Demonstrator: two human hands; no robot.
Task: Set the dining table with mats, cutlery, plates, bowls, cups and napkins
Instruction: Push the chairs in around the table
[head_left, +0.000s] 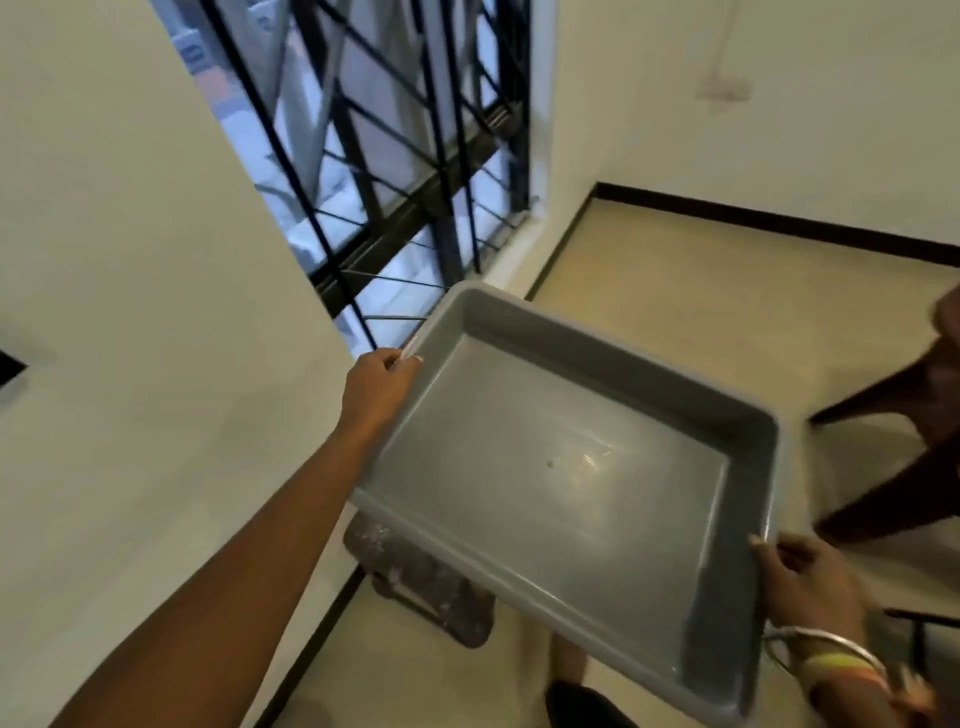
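Observation:
A large grey plastic tray (613, 358) hangs in the air in front of me, tilted, with nothing inside it. My left hand (379, 387) grips its far-left rim, fingers curled over the edge. My right hand (805, 582) grips the near-right rim, and bangles ring that wrist. No mats, cutlery, plates, bowls, cups or napkins are in view.
A white wall (130, 312) stands close on the left. Ahead is a window with black metal bars (395, 171). Dark wooden furniture legs (904, 441) stand at the right. A dark speckled object (426, 587) lies on the beige floor (701, 291) under the tray.

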